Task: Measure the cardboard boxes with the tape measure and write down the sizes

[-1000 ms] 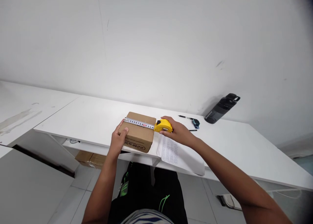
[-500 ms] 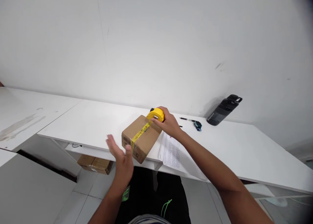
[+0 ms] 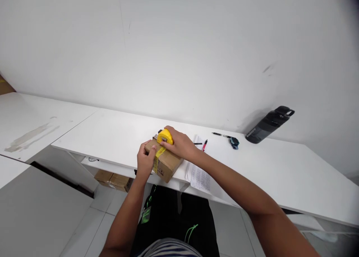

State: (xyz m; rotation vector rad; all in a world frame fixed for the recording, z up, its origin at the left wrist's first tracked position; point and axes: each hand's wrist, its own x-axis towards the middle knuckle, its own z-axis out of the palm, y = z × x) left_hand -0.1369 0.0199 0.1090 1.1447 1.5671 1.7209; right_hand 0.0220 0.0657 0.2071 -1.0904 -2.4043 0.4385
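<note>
A small brown cardboard box [image 3: 168, 163] sits at the near edge of the white table [image 3: 117, 133], turned at an angle. My right hand [image 3: 181, 145] is closed on a yellow tape measure [image 3: 165, 136] held at the box's far top edge. Its yellow blade [image 3: 157, 157] runs across the box top and down the near side. My left hand [image 3: 146, 158] grips the box's left near corner, with the thumb pressing on the blade's end.
A printed paper sheet [image 3: 199, 175] lies right of the box, with a red pen [image 3: 204, 145] beside it. Farther right are a black pen [image 3: 221, 135], a small dark object [image 3: 234, 141] and a black bottle [image 3: 269, 124] on its side. Cardboard boxes [image 3: 113, 180] sit under the table.
The box was turned and the tape laid across it in another direction. My left hand let go, hung open in the air, then came back onto the box corner and the tape's end.
</note>
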